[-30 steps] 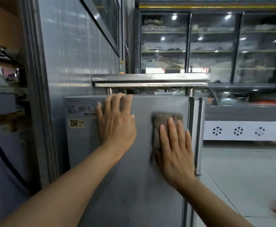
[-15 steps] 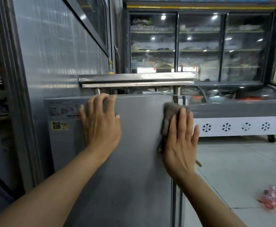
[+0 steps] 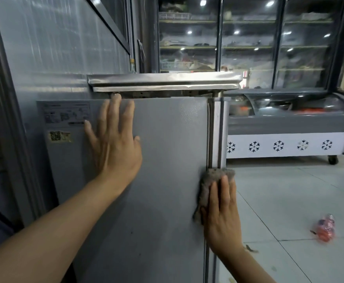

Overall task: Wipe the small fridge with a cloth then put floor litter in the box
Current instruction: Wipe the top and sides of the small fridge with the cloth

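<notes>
Here, the left hand [image 3: 114, 148] lies flat with fingers spread against the grey metal side panel of the small fridge [image 3: 167, 180]. The right hand [image 3: 221, 213], fingers extended and together, presses a grey-brown crumpled cloth [image 3: 210, 178] onto the panel's right edge; the cloth protrudes above the fingertips. A red crushed plastic bottle [image 3: 324, 228] lies on the pale tiled floor [image 3: 289, 197], well right of the right hand.
</notes>
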Motion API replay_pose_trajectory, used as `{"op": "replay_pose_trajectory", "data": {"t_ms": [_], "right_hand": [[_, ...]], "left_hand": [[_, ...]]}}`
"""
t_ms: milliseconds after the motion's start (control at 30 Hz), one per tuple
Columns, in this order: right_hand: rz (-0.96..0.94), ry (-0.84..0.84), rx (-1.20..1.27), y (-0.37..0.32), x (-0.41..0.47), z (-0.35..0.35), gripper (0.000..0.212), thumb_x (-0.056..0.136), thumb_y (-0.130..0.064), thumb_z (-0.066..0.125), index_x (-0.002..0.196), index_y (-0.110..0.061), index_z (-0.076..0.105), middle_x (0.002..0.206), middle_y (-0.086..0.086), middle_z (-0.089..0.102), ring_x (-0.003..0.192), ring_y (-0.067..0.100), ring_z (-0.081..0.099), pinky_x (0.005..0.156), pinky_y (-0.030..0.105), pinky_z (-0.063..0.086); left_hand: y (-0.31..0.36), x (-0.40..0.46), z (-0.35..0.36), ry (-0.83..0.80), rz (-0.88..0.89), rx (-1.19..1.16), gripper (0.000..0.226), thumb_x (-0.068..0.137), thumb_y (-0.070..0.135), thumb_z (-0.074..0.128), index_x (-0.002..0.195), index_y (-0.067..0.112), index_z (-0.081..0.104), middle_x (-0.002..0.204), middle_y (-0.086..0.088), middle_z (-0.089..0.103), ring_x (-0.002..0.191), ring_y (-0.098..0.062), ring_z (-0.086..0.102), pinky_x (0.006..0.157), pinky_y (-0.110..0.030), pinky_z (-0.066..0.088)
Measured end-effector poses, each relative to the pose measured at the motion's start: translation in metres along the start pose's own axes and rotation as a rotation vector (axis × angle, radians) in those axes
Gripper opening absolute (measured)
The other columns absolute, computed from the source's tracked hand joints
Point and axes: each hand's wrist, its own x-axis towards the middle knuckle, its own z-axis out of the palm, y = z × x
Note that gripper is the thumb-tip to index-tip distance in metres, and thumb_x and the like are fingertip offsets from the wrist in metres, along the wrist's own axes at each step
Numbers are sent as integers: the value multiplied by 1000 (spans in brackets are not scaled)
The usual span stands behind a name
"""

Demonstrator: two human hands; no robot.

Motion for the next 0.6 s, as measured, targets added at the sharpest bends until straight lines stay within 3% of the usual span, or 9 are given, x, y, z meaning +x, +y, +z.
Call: {"op": "replay_pose_trajectory", "data": {"t_ms": [67,167,333,500,600], "right_hand": [[-38,0,-9,3,6,-4,57,89,-17,39,140,3,24,157,17,0,142,45,3,119,45,7],[-57,88,2,0,61,-20,51,96,-25,28,142,-3,26,154,14,14,143,39,4,118,43,7],[117,239,32,-13,111,-15,54,95,-24,33,146,-5,27,155,15,18,144,38,7,117,47,13],[-135,24,18,-33,10,15,70,90,-27,43,150,-13,10,159,5,-2,146,35,2,118,48,12],[-174,-40,-18,-36,-1,15,73,88,-27,48,150,-15,10,158,5,5,145,35,5,118,47,12]], "left_hand": [[-2,-28,4,-76,59,22,82,74,10,68,144,19,26,158,-6,12,144,-27,11,109,-63,8],[-12,-66,11,-177,153,71,88,70,13,72,144,17,24,157,-6,16,142,-25,14,106,-65,14],[-30,-75,19,-215,172,121,94,70,15,73,146,17,19,157,-5,13,142,-23,12,103,-69,16],[-29,-77,19,-220,158,124,91,73,16,70,147,17,16,158,-4,12,142,-22,9,103,-68,16],[-35,-85,16,-243,196,143,90,72,14,71,146,16,19,157,-6,14,142,-23,9,105,-65,12]]}}
